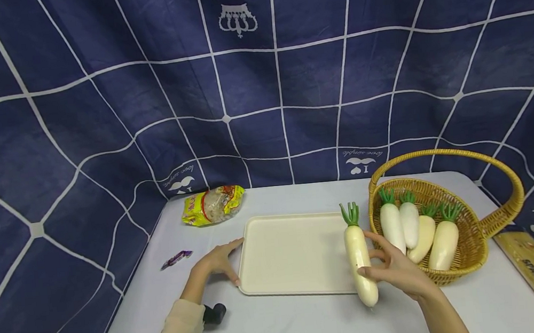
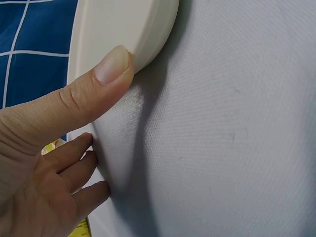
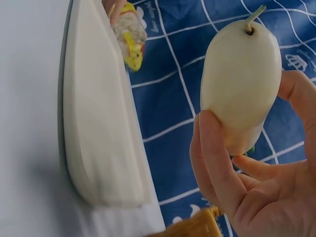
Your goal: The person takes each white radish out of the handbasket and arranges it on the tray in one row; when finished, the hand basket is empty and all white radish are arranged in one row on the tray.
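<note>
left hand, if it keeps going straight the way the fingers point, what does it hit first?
The left hand already touches the near-left corner of the cream tray, thumb against its rim. Straight on, the fingers point up along the tray's left edge; beyond that, probably the yellow noodle packet, though depth is unclear.
</note>
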Motion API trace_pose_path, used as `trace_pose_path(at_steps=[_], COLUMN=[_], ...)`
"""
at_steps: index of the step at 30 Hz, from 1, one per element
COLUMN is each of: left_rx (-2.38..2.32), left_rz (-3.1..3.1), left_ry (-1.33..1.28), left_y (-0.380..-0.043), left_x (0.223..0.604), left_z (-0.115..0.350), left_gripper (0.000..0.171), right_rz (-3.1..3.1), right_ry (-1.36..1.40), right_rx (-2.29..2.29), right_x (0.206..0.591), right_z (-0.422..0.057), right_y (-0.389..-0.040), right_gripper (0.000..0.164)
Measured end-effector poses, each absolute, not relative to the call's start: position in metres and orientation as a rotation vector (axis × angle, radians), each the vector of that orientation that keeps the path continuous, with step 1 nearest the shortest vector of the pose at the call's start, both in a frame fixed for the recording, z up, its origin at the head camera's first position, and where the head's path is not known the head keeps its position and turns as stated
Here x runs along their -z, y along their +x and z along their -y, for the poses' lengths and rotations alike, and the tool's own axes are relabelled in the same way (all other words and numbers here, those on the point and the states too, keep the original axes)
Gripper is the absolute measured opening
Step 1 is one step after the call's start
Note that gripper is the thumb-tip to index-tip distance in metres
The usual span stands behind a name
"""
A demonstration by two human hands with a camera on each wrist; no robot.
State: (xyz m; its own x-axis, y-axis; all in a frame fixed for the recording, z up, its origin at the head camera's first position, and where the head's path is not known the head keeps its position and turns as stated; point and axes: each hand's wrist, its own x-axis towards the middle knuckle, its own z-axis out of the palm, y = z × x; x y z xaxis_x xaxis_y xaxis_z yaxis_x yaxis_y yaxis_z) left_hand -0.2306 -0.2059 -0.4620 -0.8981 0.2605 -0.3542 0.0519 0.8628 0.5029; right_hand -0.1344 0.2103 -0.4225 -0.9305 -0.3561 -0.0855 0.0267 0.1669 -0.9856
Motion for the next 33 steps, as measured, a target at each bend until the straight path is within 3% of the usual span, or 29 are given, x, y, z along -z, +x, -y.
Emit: trace_pose_path(at_steps=[33], left_rx=[-0.725], left_rz=[-2.612], left_ry=[0.250], left_y=[-0.231], left_x=[0.461], left_z=[0.206], left_gripper=[0.115], right_rz=[-2.136], right_ry=[-0.204], right_rx=[1.831], right_x=[0.433], right_z=[-0.107], right_y=[-0.208], right_gripper=[0.088])
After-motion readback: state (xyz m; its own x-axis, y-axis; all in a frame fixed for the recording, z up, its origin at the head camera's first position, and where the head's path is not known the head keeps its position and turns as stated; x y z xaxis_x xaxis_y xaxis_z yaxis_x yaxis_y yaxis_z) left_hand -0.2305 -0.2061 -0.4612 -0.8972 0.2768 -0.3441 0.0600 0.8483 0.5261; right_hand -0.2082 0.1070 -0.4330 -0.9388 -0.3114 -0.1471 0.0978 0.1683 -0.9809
